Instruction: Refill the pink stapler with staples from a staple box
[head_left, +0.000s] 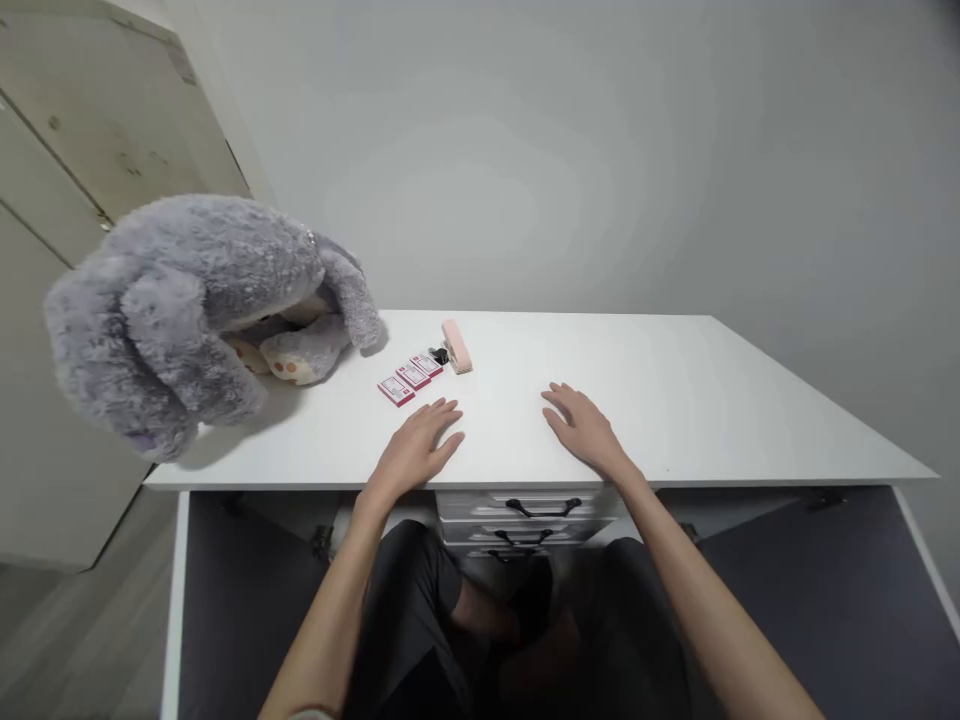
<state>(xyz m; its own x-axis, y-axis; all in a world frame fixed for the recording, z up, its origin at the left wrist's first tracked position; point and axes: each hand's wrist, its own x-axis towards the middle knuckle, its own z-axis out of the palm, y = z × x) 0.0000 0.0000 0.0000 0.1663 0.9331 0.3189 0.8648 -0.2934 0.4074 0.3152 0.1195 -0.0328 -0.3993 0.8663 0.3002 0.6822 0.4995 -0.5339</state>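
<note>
My left hand (417,446) lies flat on the white table (675,400), fingers stretched out, holding nothing. Just beyond its fingertips sit three small red and white boxes (411,377) in a diagonal row. A pink stapler (457,346) lies behind them, with a small black clip (439,355) beside it. My right hand (585,428) also rests flat and open on the table, a little to the right, touching nothing else.
A large grey plush toy (195,310) slumps on the table's far left corner. A white drawer unit with black handles (534,512) stands under the table between my knees. A pale wooden cabinet (82,130) is at the left wall.
</note>
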